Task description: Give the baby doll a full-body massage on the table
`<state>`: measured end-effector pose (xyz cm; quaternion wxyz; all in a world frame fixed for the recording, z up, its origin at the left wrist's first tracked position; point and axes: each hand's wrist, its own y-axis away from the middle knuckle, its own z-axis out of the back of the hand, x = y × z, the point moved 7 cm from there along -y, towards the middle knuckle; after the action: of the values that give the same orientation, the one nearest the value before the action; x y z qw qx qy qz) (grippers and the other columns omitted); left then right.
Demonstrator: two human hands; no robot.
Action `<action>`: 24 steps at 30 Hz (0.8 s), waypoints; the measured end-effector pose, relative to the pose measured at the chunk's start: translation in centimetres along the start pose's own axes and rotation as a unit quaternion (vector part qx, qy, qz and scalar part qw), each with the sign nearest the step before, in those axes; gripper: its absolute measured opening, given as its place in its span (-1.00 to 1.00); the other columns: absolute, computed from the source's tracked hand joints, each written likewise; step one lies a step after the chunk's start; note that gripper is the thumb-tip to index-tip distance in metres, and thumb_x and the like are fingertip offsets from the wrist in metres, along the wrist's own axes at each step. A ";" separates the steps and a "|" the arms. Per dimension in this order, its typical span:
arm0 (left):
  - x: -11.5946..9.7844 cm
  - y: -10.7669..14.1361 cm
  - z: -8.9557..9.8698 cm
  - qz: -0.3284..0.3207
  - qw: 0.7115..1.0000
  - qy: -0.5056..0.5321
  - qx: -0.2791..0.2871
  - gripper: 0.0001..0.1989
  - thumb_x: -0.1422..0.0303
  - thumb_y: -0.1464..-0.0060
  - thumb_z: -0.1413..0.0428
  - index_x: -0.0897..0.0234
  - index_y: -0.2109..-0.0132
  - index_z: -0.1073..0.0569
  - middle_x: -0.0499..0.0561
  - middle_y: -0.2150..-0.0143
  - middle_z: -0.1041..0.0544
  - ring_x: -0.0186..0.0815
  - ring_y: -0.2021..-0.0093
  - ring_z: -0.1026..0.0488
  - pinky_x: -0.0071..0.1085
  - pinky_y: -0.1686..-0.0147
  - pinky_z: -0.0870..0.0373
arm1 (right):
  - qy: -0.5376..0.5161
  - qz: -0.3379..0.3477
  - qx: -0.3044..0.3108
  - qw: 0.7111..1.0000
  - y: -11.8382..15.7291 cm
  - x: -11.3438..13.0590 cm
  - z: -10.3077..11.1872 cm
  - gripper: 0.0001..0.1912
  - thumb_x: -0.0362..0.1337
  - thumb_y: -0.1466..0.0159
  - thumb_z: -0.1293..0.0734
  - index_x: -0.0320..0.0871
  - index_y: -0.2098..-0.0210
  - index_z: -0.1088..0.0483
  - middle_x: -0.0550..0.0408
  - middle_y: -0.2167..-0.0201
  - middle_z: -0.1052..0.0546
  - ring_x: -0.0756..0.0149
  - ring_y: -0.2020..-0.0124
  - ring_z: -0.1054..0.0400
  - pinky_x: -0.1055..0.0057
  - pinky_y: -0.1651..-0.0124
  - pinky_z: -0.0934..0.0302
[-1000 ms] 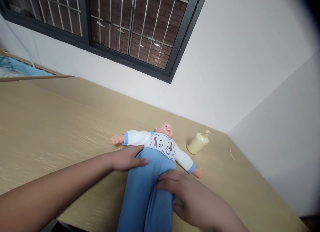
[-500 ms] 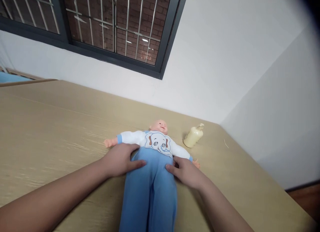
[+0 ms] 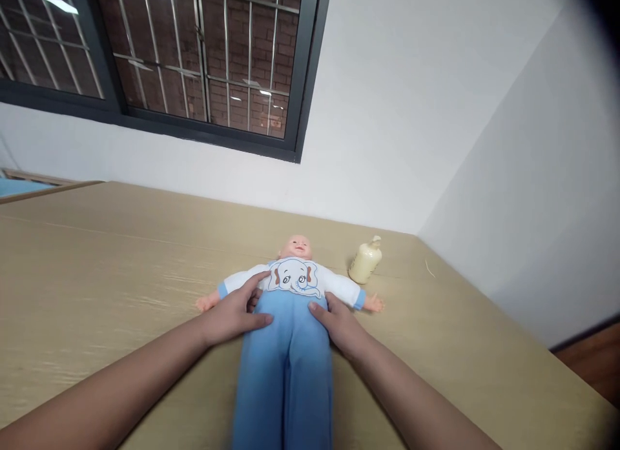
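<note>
In the head view, a doll (image 3: 290, 314) lies on its back on a wooden table (image 3: 121, 256), directly between the two hands; its head (image 3: 296, 246) is beyond them and its blue trousers (image 3: 283, 379) run back between the forearms to the bottom edge of the picture. The left hand (image 3: 237, 311) is at one side of the doll's waist, thumb and forefinger spread apart, the thumb resting on the trousers and the forefinger reaching up to the elephant patch (image 3: 294, 279); the right hand (image 3: 341, 324) is at the opposite side, its thumb on the front of the trousers and most of its fingers hidden; whether either hand pinches the cloth I cannot tell. The patch sits just beyond and between the hands, on the chest of a white top; the sleeves stretch outward past both hands, ending in blue cuffs. A cream pump bottle (image 3: 365, 261) stands beyond the right hand, near the doll's sleeve; a thin pale strand (image 3: 429, 268) lies farther right on the table. Well beyond the hands rises a white wall (image 3: 378, 146); a dark-framed window (image 3: 208, 62) with metal bars is set in it, toward the left.
</note>
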<state>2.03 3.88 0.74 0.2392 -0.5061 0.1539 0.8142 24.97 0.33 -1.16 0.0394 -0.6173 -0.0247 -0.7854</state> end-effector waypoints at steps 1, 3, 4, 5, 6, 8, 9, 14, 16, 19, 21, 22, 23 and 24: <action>0.1 -0.1 0.0 -0.001 1.000 0.014 -0.002 0.00 0.17 -0.06 -0.26 0.18 -0.48 0.11 0.03 0.11 -0.50 -0.13 0.10 -0.48 -0.21 0.06 -0.40 | -0.010 0.008 0.000 1.000 0.1 0.1 -0.1 -0.33 0.17 -0.25 -0.37 -0.08 -0.21 -0.35 -0.07 -0.19 -0.49 -0.06 -0.21 -0.35 0.02 -0.23 -0.25; -0.2 0.0 -0.2 -0.009 0.999 0.041 -0.001 0.01 0.19 -0.03 -0.29 0.17 -0.49 0.08 0.08 0.01 -0.51 -0.08 0.03 -0.49 -0.17 0.01 -0.41 | -0.024 0.028 0.007 0.999 0.4 0.5 -0.3 -0.30 0.13 -0.26 -0.39 -0.07 -0.27 -0.28 -0.06 -0.24 -0.45 -0.03 -0.25 -0.32 0.04 -0.25 -0.24; -0.5 0.1 -0.2 -0.016 0.998 0.055 0.005 0.02 0.20 -0.02 -0.30 0.15 -0.49 0.07 0.12 -0.08 -0.50 -0.04 -0.04 -0.48 -0.14 -0.04 -0.40 | -0.027 0.041 0.013 0.999 0.6 0.8 -0.4 -0.30 0.11 -0.27 -0.40 -0.06 -0.29 -0.25 -0.06 -0.26 -0.42 -0.01 -0.26 -0.31 0.05 -0.26 -0.23; -0.9 0.3 -0.3 -0.024 0.997 0.068 0.012 0.03 0.21 -0.01 -0.32 0.13 -0.49 0.05 0.15 -0.18 -0.46 0.01 -0.12 -0.44 -0.12 -0.10 -0.38 | -0.028 0.055 0.018 0.998 0.9 1.4 -0.5 -0.30 0.08 -0.28 -0.40 -0.05 -0.30 -0.23 -0.05 -0.28 -0.40 0.00 -0.28 -0.29 0.05 -0.28 -0.21; -1.3 0.5 -0.2 -0.033 0.996 0.079 0.019 0.04 0.21 0.00 -0.34 0.11 -0.49 0.04 0.17 -0.27 -0.39 0.05 -0.21 -0.38 -0.11 -0.16 -0.34 | -0.027 0.069 0.025 0.997 1.2 2.0 -0.5 -0.29 0.07 -0.28 -0.41 -0.05 -0.31 -0.22 -0.05 -0.29 -0.39 0.00 -0.29 -0.28 0.05 -0.29 -0.20; -2.2 0.8 0.0 -0.046 0.994 0.092 0.031 0.04 0.20 0.00 -0.35 0.06 -0.50 0.03 0.14 -0.44 -0.20 0.10 -0.37 -0.20 -0.08 -0.27 -0.23 | -0.034 0.096 0.047 0.994 1.8 3.3 -0.6 -0.30 0.06 -0.30 -0.40 -0.04 -0.32 -0.22 -0.05 -0.30 -0.38 -0.01 -0.28 -0.28 0.05 -0.29 -0.20; -2.6 1.0 0.2 -0.048 0.994 0.097 0.035 0.03 0.18 -0.03 -0.35 0.04 -0.50 0.04 0.10 -0.49 -0.08 0.09 -0.43 -0.09 -0.08 -0.33 -0.15 | -0.044 0.110 0.066 0.991 2.2 4.0 -0.7 -0.30 0.06 -0.31 -0.39 -0.05 -0.33 -0.21 -0.05 -0.30 -0.38 -0.02 -0.28 -0.29 0.05 -0.29 -0.20; -5.3 1.2 0.6 -0.068 0.973 0.219 0.041 0.00 0.03 -0.15 -0.25 0.04 -0.52 0.16 0.02 -0.55 0.11 0.00 -0.51 0.13 -0.09 -0.43 0.11 | -0.093 0.176 0.139 0.970 3.7 6.4 -0.3 -0.19 0.05 -0.37 -0.33 -0.01 -0.47 0.04 0.00 -0.45 -0.13 -0.06 -0.43 -0.03 0.04 -0.34 -0.12; -6.7 1.0 0.3 -0.074 0.941 0.328 0.028 -0.06 -0.03 -0.17 -0.20 0.05 -0.51 0.09 0.08 -0.52 -0.02 0.05 -0.49 0.04 -0.04 -0.41 0.03 | -0.103 0.204 0.139 0.964 4.3 6.8 0.3 -0.19 0.05 -0.39 -0.30 0.06 -0.48 0.11 0.06 -0.49 -0.01 -0.03 -0.48 0.08 0.05 -0.37 -0.07; -8.7 0.8 -0.9 -0.086 0.886 0.456 0.015 -0.31 -0.03 -0.29 -0.06 0.09 -0.44 -0.14 0.11 -0.45 -0.22 0.03 -0.45 -0.09 -0.05 -0.38 -0.03 | -0.098 0.250 0.122 0.955 5.4 7.4 1.0 -0.25 0.08 -0.40 -0.26 0.13 -0.47 0.07 0.11 -0.51 0.04 -0.02 -0.49 0.12 0.05 -0.42 0.04; -9.7 0.6 -2.5 -0.083 0.843 0.528 0.061 -0.33 -0.05 -0.30 -0.01 0.24 -0.39 -0.27 0.21 -0.34 -0.38 0.08 -0.37 -0.23 -0.02 -0.34 -0.10 | -0.109 0.278 0.109 0.948 6.0 8.0 1.4 -0.29 0.11 -0.38 -0.26 0.12 -0.44 -0.05 0.11 -0.51 0.04 -0.02 -0.49 0.14 0.06 -0.43 0.09; -10.0 0.5 -3.4 -0.072 0.821 0.559 0.094 -0.30 -0.09 -0.30 0.02 0.31 -0.35 -0.32 0.26 -0.27 -0.45 0.12 -0.33 -0.30 0.00 -0.32 -0.13 | -0.124 0.287 0.102 0.944 6.2 8.2 1.7 -0.34 0.12 -0.38 -0.25 0.11 -0.40 -0.14 0.10 -0.51 0.03 -0.03 -0.48 0.10 0.07 -0.42 0.06; -10.1 0.3 -4.4 -0.058 0.799 0.585 0.127 -0.26 -0.13 -0.28 0.04 0.38 -0.31 -0.37 0.31 -0.20 -0.50 0.15 -0.29 -0.35 0.02 -0.29 -0.16 | -0.144 0.293 0.095 0.940 6.3 8.4 2.0 -0.40 0.12 -0.38 -0.25 0.09 -0.34 -0.26 0.07 -0.50 -0.02 -0.04 -0.45 0.02 0.08 -0.40 0.00; -10.1 0.1 -5.3 -0.045 0.779 0.606 0.155 -0.21 -0.18 -0.26 0.07 0.43 -0.28 -0.41 0.33 -0.15 -0.54 0.16 -0.25 -0.39 0.02 -0.27 -0.19 | -0.165 0.298 0.082 0.937 6.2 8.5 2.5 -0.47 0.10 -0.39 -0.24 0.07 -0.26 -0.37 0.02 -0.47 -0.10 -0.04 -0.40 -0.09 0.09 -0.35 -0.07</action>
<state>9.75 -1.19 7.50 0.2077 -0.8577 0.3682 0.2925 25.95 -5.91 7.57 0.3176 -0.7118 0.0895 -0.6201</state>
